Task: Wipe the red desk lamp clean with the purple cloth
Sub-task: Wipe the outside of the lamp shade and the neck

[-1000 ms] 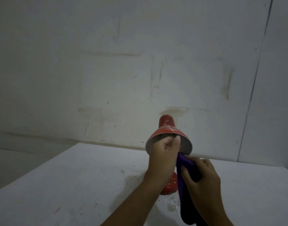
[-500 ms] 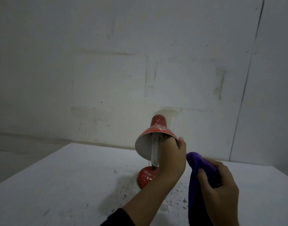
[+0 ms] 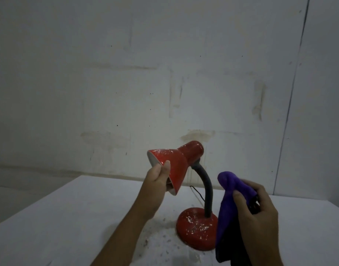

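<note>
Red desk lamp (image 3: pixel 186 189) stands on the white tabletop (image 3: pixel 59 223), base flecked white. Your left hand (image 3: pixel 157 179) pinches the shade's lower rim, fingers closed on it. At right, your right hand (image 3: pixel 259 214) grips the bunched purple cloth (image 3: pixel 230 204), just beside the black gooseneck, not touching it.

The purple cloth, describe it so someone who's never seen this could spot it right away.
Start at the white table and find the red desk lamp standing on it. Just right of its base, the right hand grips the purple cloth, bunched and hanging, the only purple thing here.
</note>
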